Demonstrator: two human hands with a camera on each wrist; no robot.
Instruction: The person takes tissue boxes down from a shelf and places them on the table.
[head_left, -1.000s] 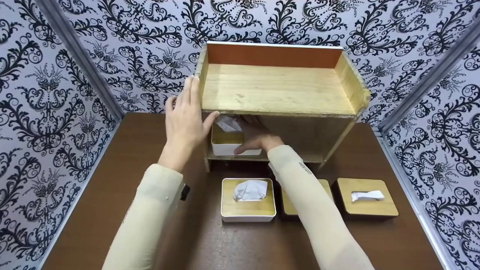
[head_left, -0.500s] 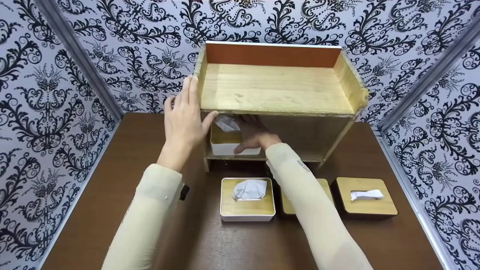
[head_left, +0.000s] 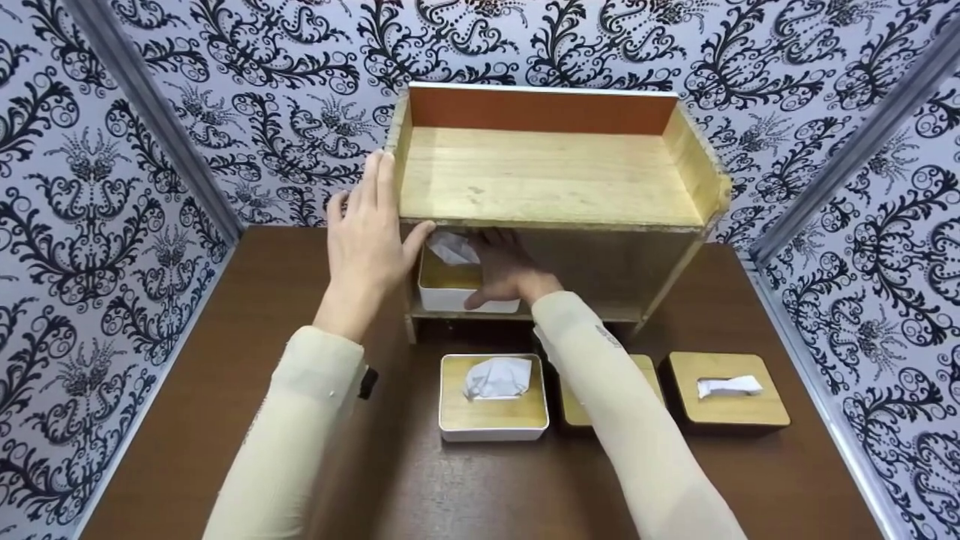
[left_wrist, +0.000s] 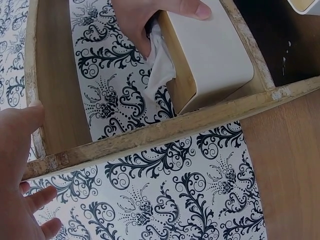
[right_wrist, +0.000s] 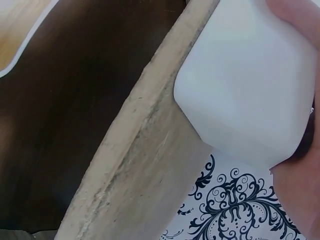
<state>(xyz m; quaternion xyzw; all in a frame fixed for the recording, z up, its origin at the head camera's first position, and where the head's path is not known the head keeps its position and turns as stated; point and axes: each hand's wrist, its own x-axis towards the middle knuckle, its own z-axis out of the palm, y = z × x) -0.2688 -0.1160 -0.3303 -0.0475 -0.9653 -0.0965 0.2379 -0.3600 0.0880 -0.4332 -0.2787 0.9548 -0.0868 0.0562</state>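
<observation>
A wooden shelf (head_left: 551,180) stands on the table. My left hand (head_left: 367,236) rests against its left side panel, fingers extended along the outside and thumb at the front corner. In the lower compartment, at the left, sits a white tissue box (head_left: 442,300) with a wooden lid and a tissue (left_wrist: 161,67) sticking out. My right hand (head_left: 506,270) reaches in and grips this box at its right end. Its thumb (left_wrist: 187,7) lies on the white front face; the other fingers go over the lid, partly hidden by the shelf top.
In front of the shelf stand another white tissue box (head_left: 491,416), a dark one (head_left: 577,405) partly covered by my right forearm, and a dark one (head_left: 731,409) at the right. Patterned walls (head_left: 300,97) enclose the brown table (head_left: 285,277).
</observation>
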